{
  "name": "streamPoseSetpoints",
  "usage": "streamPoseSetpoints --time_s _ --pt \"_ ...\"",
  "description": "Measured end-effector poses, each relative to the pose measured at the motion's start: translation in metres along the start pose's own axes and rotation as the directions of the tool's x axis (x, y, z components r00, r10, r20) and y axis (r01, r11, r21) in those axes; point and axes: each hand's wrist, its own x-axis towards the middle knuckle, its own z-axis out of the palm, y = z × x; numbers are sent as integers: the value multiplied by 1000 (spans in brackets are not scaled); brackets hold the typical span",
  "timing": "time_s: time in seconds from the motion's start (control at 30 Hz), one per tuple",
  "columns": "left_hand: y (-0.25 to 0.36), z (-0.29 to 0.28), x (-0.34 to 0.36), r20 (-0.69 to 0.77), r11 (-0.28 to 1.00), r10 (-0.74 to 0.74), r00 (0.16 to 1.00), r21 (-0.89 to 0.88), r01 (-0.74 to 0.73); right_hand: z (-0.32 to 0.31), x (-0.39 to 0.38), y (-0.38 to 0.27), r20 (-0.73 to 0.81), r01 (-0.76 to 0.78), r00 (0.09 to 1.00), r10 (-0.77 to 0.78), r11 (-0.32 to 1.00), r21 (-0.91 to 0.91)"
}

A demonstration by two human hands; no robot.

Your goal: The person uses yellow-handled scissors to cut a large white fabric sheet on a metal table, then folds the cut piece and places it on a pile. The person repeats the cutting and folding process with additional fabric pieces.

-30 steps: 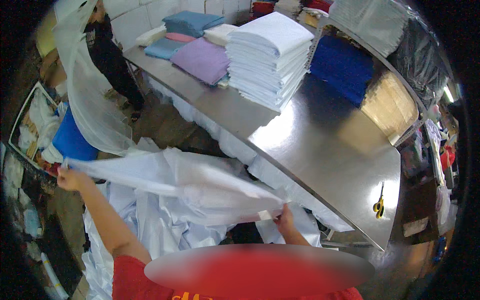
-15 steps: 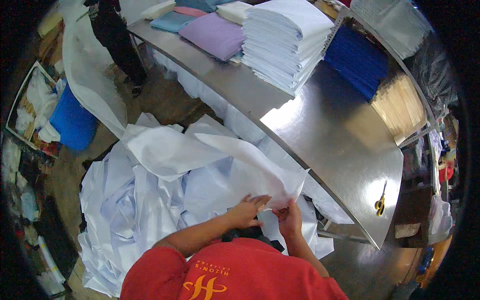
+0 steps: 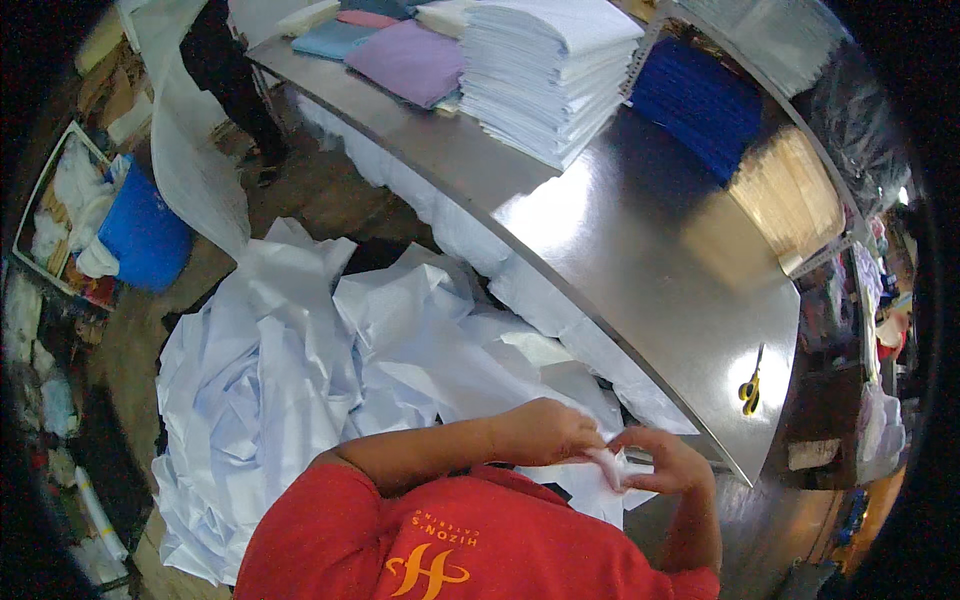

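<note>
Bare hands meet at the bunched end of a smooth white cloth [image 3: 605,466], just off the near corner of a grey metal bench [image 3: 650,250]: the left hand [image 3: 548,432] grips it with curled fingers, the right hand [image 3: 672,460] pinches it between bent thumb and fingertips. An even pinch and some slack should guard against creasing. The cloth's loose heap crowds the bench's long edge, where folds could snag; yellow-and-black scissors [image 3: 750,388] lie by its right edge.
</note>
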Motion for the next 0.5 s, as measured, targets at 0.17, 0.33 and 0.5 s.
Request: streamPoseSetpoints --time_s 0.17,0.33,0.5 --pt "12 15 30 -404 945 64 912 318 75 55 -50 7 -513 -49 857 -52 982 -182" --pt "13 47 52 -409 925 55 911 365 108 85 -67 29 -786 -102 347 512 853 511" --pt "-30 105 48 -161 919 -82 984 369 137 59 -169 35 -977 -237 189 -101 961 -145"
